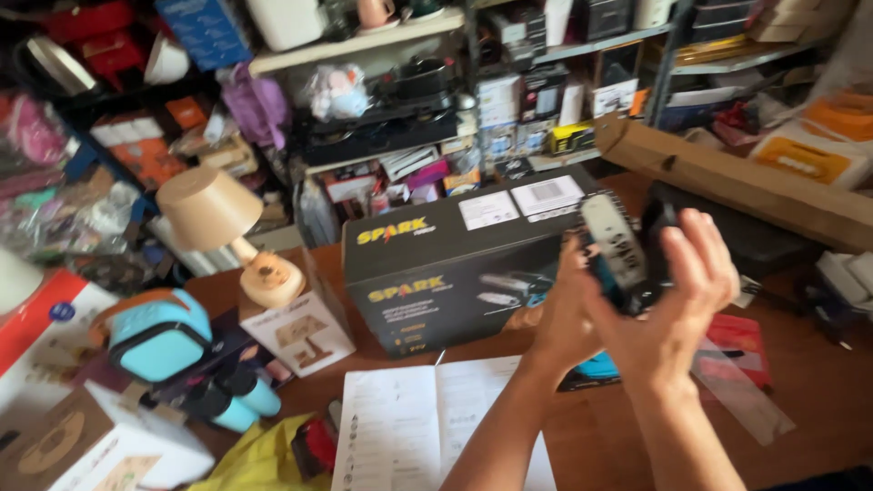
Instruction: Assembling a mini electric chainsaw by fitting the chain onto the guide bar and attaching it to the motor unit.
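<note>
Far left on the desk [818,400] there's a light blue box-shaped case with an orange strap [156,335], and just right of it a small beige lamp [218,227] standing on its own carton [305,335]. Moving along, an open white instruction booklet [427,427] lies flat near the front edge, with a big black product box [455,273] sitting behind it. Then come the 2 hands, raised above the desk in front of that box's right end. The left hand [564,318] is curled on the near side of a black and teal power tool with a pale guard on top [614,250], fingers wrapped on it, so that grip is clamped. The right hand [677,305] presses against the tool's right side with fingers spread, more a cupping hold than a tight one. It's blurry there. Behind, a long cardboard box [737,177] runs along the back right.
</note>
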